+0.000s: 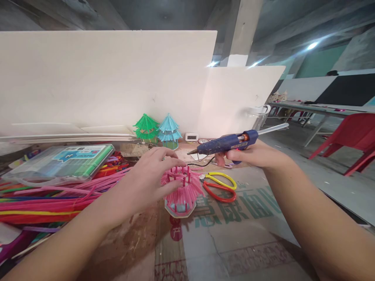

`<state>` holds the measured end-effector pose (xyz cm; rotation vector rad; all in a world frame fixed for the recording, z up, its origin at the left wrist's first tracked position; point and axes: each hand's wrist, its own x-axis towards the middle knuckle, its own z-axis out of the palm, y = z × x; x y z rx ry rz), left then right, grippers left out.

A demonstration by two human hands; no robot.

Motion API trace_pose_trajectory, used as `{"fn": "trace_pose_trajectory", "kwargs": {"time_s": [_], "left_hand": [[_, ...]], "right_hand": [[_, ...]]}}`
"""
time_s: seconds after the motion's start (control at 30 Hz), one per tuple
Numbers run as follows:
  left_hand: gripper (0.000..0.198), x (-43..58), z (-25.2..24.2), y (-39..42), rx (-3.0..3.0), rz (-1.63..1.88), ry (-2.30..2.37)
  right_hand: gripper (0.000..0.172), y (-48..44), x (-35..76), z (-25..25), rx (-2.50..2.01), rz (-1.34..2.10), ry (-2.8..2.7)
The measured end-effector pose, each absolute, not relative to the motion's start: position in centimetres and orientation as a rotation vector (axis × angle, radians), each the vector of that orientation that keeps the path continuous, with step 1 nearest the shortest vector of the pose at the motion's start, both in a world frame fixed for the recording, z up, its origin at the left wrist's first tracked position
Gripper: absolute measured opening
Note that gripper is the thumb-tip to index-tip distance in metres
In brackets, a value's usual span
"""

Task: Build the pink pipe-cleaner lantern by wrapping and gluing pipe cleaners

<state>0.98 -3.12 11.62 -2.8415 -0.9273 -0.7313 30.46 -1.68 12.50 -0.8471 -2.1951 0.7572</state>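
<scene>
A small pink pavilion model [185,192] made of pipe cleaners stands on a pale many-sided base on the table. Short dark pink posts rise from its top. My left hand [152,175] reaches over it from the left, thumb and fingers curved around the upper part; its far fingertips are partly hidden. My right hand [249,154] grips a blue hot glue gun [225,143], with a clear glue stick out of its back. The nozzle points left, above and just right of the model. Beside the model lie scissors [221,187] with yellow and red handles.
Green [146,127] and light blue pavilion models [169,130] stand at the back near a small digital timer [191,137]. Bundled pipe cleaners [52,199] and a clear plastic case [61,162] fill the left. White boards [102,78] rise behind. A red chair [347,140] is right.
</scene>
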Motion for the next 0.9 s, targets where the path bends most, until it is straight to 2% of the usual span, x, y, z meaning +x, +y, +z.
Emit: {"fn": "trace_pose_trajectory", "kwargs": {"time_s": [0.2,0.47,0.9], "left_hand": [[0.024,0.68,11.3,-2.19,-2.986,-0.685,-0.793],[0.008,0.98,11.4,-2.22,-2.983,-0.689,-0.875],[0.019,0.87,11.8,-2.49,-2.797,-0.732,-0.77]], "right_hand": [[0.05,-1.35,30.6,12.29,-0.811,0.783,-2.196],[0.053,-1.05,30.86,12.08,-0.804,0.833,-2.23],[0.06,-0.93,31.03,12.05,-0.82,0.74,-2.358]]}}
